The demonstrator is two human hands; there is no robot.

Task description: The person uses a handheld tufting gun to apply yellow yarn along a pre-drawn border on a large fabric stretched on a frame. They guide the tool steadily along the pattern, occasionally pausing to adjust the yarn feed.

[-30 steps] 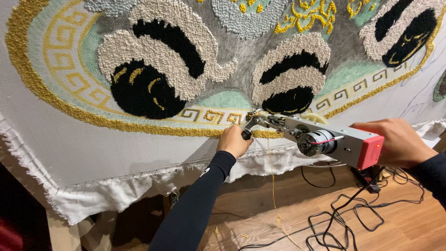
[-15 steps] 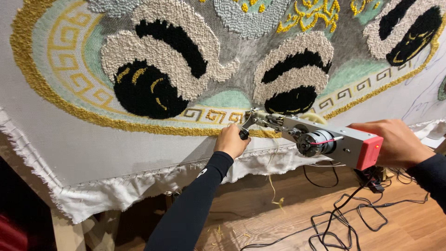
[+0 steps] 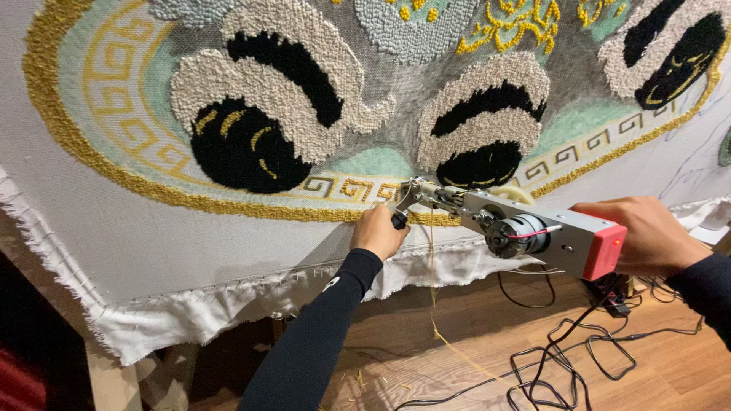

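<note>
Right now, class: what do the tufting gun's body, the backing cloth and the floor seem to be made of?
Tufting gun, held by both hands: bare matte grey metal by its flat plates and screws, with a red, probably plastic, end cap. Backing cloth: woven off-white fabric, frayed at the edge. Floor: brown wood-look boards, perhaps laminate.

**Tight up top, open down low**

The stretched rug cloth [image 3: 228, 251] walls off everything ahead. The tufting gun [image 3: 525, 232] bars the stretch between left hand [image 3: 378, 232] and right hand [image 3: 647, 236]. There's free air below them, though loose black cables [image 3: 579, 358] clutter the wooden floor [image 3: 426, 342].
</note>
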